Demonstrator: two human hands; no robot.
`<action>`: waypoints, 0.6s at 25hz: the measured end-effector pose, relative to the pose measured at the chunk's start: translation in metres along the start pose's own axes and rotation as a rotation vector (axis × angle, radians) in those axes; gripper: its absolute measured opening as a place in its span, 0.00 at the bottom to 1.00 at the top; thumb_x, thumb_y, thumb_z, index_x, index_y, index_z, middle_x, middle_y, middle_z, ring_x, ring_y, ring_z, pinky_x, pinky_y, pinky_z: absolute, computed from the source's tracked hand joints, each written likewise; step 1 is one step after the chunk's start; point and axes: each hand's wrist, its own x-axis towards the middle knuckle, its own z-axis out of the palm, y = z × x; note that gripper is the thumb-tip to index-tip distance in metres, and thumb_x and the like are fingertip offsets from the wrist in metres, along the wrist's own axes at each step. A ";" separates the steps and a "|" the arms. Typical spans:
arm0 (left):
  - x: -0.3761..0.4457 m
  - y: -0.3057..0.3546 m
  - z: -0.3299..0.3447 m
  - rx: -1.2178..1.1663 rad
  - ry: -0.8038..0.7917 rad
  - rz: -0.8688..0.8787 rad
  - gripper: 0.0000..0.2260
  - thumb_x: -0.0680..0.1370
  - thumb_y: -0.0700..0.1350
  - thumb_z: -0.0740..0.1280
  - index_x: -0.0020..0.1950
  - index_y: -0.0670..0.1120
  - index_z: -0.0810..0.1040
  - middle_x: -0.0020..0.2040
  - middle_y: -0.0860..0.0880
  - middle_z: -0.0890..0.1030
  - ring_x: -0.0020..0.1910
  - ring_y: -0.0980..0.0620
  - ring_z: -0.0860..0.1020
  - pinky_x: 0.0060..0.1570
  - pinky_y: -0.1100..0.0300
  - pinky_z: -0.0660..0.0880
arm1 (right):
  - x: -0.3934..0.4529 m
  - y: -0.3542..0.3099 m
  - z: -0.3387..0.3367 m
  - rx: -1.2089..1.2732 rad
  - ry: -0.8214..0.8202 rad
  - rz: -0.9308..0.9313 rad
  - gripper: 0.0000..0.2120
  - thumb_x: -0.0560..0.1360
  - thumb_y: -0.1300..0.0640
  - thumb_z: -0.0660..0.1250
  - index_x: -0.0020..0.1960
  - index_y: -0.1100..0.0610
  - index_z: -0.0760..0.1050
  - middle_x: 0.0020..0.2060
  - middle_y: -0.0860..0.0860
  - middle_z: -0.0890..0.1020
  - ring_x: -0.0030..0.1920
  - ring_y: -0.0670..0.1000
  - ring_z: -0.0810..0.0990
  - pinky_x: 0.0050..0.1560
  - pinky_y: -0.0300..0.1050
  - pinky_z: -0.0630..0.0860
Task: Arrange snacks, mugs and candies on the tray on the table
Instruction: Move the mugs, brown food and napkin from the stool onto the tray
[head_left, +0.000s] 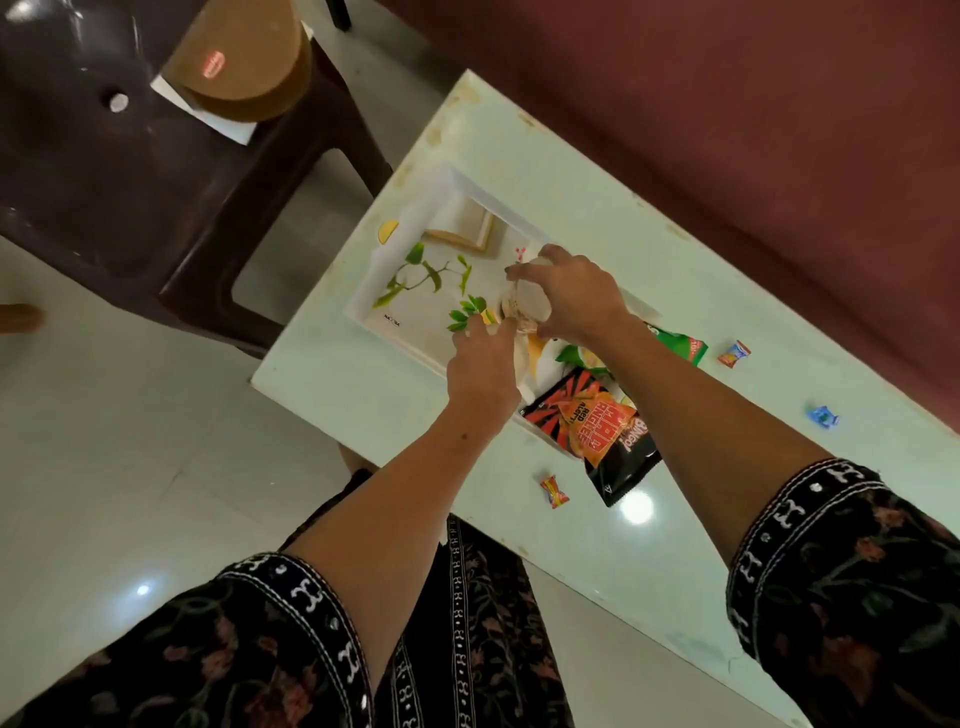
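You stand on a glossy white tiled floor (104, 467) at a pale table (675, 545) set against a maroon wall (753, 104). The white tray (415, 244), printed with green leaves, lies on that table. Over the middle of the tray your right hand (576, 299) curls down around a white mug (524, 304), clamped on it from above. Your left hand (480, 364) reaches in at the tray's near edge, fingers stretched toward the mug's base; whether they touch it cannot be told. A black and orange snack packet (597, 431) lies half on the tray's right end, and a green packet (680, 347) sits just beyond it. Off the tray, three wrapped candies rest on the table: an orange candy (734, 354), a blue candy (823, 416) and a red candy (554, 491). A dark plastic chair (156, 182) stands left of the tray.
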 end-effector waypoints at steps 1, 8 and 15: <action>0.002 0.002 0.005 0.003 0.001 0.003 0.35 0.67 0.39 0.74 0.69 0.51 0.61 0.66 0.42 0.64 0.61 0.42 0.68 0.50 0.54 0.75 | 0.001 0.003 0.004 0.003 0.003 0.001 0.38 0.62 0.54 0.77 0.68 0.41 0.65 0.67 0.54 0.68 0.61 0.60 0.73 0.48 0.51 0.76; 0.005 0.005 0.024 0.038 0.006 0.006 0.35 0.69 0.40 0.72 0.71 0.51 0.59 0.68 0.42 0.63 0.61 0.43 0.68 0.51 0.53 0.76 | 0.005 0.019 0.020 0.021 0.013 0.011 0.37 0.65 0.55 0.75 0.70 0.42 0.63 0.69 0.54 0.65 0.65 0.60 0.69 0.50 0.53 0.76; 0.007 0.006 0.024 -0.018 -0.030 -0.031 0.42 0.66 0.45 0.76 0.73 0.51 0.54 0.72 0.41 0.59 0.66 0.41 0.64 0.54 0.51 0.75 | 0.007 0.018 0.015 0.129 -0.057 0.041 0.45 0.62 0.60 0.78 0.73 0.46 0.59 0.72 0.56 0.61 0.69 0.61 0.65 0.60 0.57 0.74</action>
